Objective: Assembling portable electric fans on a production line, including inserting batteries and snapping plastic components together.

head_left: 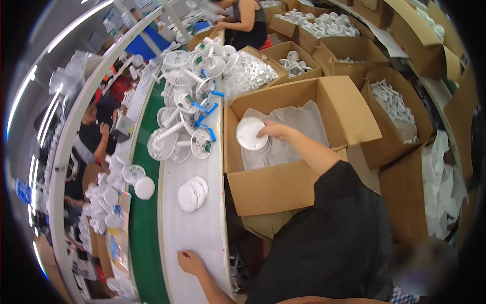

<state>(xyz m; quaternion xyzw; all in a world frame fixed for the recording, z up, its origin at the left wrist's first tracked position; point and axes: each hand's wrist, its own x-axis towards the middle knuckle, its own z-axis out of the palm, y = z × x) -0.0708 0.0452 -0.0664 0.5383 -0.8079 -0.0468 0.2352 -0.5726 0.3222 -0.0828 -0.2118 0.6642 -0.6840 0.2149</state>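
One white disc (248, 133) is hanging in the right hand (275, 130), whose fingers are gripping its rim over the left side of an open cardboard box (297, 95). From where I'm standing, the person seems to be putting it onto the clear plastic (298, 126) inside; I can't tell whether it's touching down. Letting go would be calling for a level, gentle lowering first. The left hand (191, 262) is curling loosely over the white bench (195, 230), its contents unclear, while more discs (188, 198) are lying overlapped farther along.
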